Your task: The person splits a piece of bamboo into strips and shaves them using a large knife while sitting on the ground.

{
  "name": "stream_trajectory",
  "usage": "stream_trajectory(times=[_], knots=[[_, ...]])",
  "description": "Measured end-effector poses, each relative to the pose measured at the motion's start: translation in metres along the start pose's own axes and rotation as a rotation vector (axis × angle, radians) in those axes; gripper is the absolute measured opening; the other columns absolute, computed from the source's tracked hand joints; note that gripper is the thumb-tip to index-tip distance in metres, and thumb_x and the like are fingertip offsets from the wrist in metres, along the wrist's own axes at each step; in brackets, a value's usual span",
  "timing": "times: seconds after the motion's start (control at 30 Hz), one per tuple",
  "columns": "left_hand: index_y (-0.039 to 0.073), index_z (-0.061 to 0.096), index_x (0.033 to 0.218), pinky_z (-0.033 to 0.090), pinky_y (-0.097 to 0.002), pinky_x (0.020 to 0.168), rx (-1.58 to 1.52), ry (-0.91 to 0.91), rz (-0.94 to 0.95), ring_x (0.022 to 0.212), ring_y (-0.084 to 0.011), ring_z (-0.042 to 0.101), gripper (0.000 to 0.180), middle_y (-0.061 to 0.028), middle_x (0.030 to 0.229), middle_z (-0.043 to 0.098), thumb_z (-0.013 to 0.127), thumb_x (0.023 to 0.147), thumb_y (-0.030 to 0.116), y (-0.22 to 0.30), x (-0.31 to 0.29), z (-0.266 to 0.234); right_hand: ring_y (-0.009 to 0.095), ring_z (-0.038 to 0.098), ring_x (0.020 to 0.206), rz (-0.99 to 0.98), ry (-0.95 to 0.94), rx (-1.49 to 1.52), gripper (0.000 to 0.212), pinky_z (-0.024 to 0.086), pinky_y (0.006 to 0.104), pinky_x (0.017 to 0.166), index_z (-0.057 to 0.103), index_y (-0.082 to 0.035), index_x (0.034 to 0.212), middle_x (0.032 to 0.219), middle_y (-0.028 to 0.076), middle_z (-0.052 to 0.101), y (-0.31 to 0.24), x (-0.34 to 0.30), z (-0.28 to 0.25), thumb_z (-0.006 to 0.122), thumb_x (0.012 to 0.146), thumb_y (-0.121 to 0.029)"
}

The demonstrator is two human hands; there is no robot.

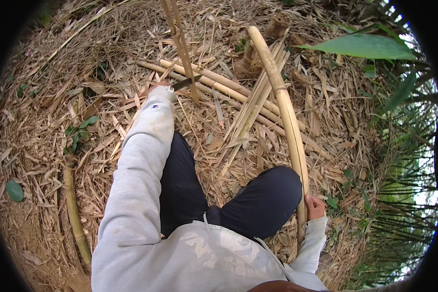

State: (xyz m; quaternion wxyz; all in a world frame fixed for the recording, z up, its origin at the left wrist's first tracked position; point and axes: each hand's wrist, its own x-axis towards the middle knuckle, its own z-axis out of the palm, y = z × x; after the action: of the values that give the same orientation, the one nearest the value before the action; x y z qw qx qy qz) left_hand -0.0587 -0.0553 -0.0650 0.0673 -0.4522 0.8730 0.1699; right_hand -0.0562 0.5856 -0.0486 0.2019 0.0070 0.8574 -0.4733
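The left hand [160, 86] closes round a dark knife [186, 82]; the right hand [316, 207] touches a long bamboo pole [288, 114], its fingers' closure impossible to tell.

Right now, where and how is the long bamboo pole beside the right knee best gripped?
Probably by the near stretch of the bamboo pole, fingers wrapped from the right, where the right hand is: the shaft is long and rounded, and the right knee crowds its left side there.
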Motion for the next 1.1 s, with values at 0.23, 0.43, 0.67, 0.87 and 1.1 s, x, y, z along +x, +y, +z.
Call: stream_trajectory(times=[0.23,0.43,0.67,0.87,1.1], knots=[[0.009,0.066,0.109,0.052,-0.0398,0.085,-0.010,0.013,0.019,0.101,-0.0333,0.065,0.033,-0.0201,0.105,0.067,0.061,0.081,0.025,-0.025,-0.018,-0.023,0.011,0.062,0.071,0.012,0.317,-0.203,0.042,0.048,0.0267,0.060,0.069,0.002,0.100,0.082,0.006,0.070,0.016,0.041,-0.078,0.072,0.084,-0.037],[0.010,0.069,0.105,0.052,-0.0403,0.086,-0.023,-0.036,0.171,0.098,-0.0350,0.065,0.029,-0.0182,0.102,0.068,0.063,0.081,0.024,0.012,-0.042,-0.033,0.031,0.067,0.074,0.507,0.610,-1.002,0.037,0.053,0.0404,0.069,0.068,-0.002,0.106,0.088,0.019,0.069,0.097,0.084,-0.187,0.072,0.081,-0.030],[0.009,0.070,0.103,0.053,-0.0402,0.082,0.007,-0.012,0.252,0.095,-0.0331,0.067,0.026,-0.0176,0.099,0.069,0.064,0.081,0.022,0.021,-0.063,-0.039,0.028,0.059,0.059,-0.295,0.409,-0.649,0.031,0.047,0.0371,0.059,0.066,0.001,0.082,0.066,0.015,0.064,-0.092,0.116,-0.036,0.062,0.089,-0.030],[0.007,0.066,0.103,0.050,-0.0434,0.081,0.036,-0.103,0.480,0.095,-0.0369,0.062,0.050,-0.0194,0.093,0.065,0.068,0.080,0.052,0.034,-0.080,-0.018,0.034,0.062,0.069,-0.834,-0.042,-0.694,0.032,0.049,0.0411,0.066,0.064,-0.001,0.085,0.076,0.017,0.065,-0.252,0.120,0.096,0.059,0.091,-0.033],[-0.001,0.064,0.087,0.047,-0.0372,0.051,-0.203,-0.247,0.426,0.056,-0.0219,0.060,0.041,-0.0128,0.065,0.061,0.063,0.088,0.040,0.048,-0.042,0.042,0.031,0.065,0.072,-0.594,-0.479,-0.661,0.073,0.053,0.0411,0.068,0.063,0.003,0.106,0.082,0.020,0.067,-0.239,0.140,0.248,0.042,0.090,-0.065]])
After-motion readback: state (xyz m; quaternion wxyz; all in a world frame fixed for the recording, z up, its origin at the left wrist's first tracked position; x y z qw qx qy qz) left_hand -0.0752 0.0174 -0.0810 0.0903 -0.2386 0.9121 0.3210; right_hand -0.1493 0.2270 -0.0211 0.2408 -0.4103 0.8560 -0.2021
